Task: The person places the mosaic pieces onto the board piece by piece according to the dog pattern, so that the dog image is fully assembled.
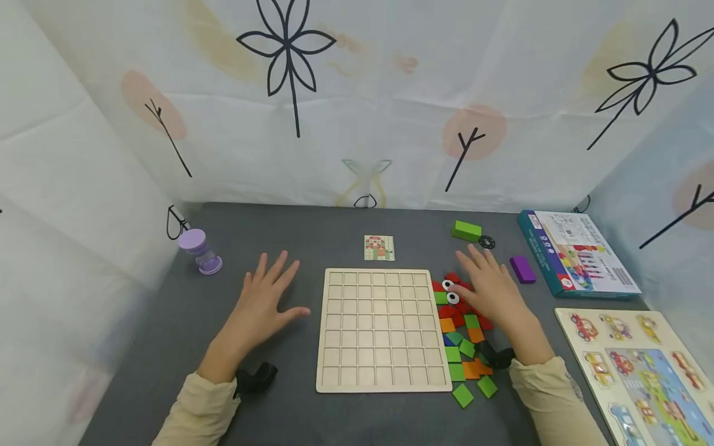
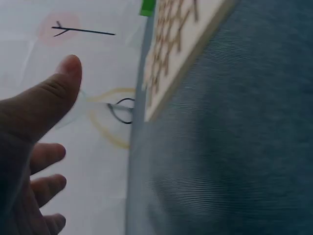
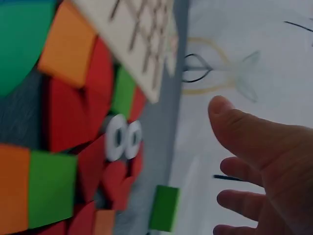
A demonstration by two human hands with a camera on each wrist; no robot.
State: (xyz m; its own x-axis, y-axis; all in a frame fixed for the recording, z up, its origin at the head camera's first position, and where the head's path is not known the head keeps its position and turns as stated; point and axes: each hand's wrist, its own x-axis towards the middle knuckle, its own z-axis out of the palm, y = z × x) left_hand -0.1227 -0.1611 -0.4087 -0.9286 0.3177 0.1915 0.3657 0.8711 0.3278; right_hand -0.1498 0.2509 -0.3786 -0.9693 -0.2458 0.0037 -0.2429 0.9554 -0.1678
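My left hand [image 1: 258, 310] is spread over the table left of a wooden grid board [image 1: 385, 331], its fingers straight and holding nothing. On the other side, my right hand [image 1: 491, 288] extends with fingers apart above a pile of colored tiles, also holding nothing. Red pieces [image 1: 453, 314], two white eye pieces [image 1: 453, 298], green tiles [image 1: 453, 354] and orange tiles [image 1: 471, 370] lie along the board's right edge. The right wrist view shows the eye pieces [image 3: 116, 137] beside red ones, with the thumb apart from them. The board's squares hold no tiles.
Behind the board lies a small pattern card [image 1: 379, 248]. A purple sand timer [image 1: 201, 251] stands at left. A green block [image 1: 466, 231], black disc [image 1: 487, 241], purple block [image 1: 522, 270], game box [image 1: 580, 254] and picture puzzle [image 1: 641, 371] occupy the right side.
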